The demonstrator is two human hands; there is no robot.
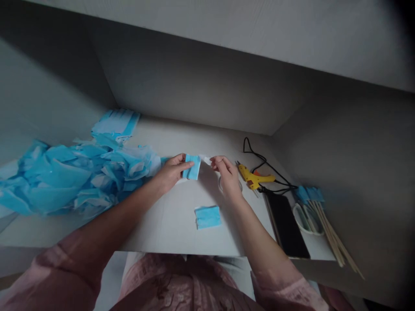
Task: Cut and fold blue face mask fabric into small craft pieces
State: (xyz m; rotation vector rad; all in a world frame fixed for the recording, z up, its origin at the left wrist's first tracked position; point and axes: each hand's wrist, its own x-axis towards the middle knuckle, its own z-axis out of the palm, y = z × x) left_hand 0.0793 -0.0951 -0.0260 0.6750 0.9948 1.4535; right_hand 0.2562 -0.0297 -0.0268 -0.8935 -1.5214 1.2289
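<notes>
My left hand (pixel 173 171) is closed on a blue cloth piece (pixel 193 167), a small folded rectangle like face-mask fabric, with the thumb pressed on its front. Beside it, my right hand (pixel 227 170) pinches a thin whitish strip (pixel 205 159) that reaches to the top right corner of the blue piece. Whether the strip is joined to it, I cannot tell. Both hands are just above the white surface. Below them lies a second blue rectangle (pixel 208 217). A round, clear-looking ring (pixel 240 186) is partly hidden behind my right wrist.
A large heap of crumpled blue and white cloth (pixel 65 172) fills the left, with a flatter stack (pixel 116 123) behind. On the right are a yellow glue gun (pixel 254 176), its black cord (pixel 264 160), a dark flat slab (pixel 288 226) and wooden sticks (pixel 327 231) with blue ends. Walls enclose the surface.
</notes>
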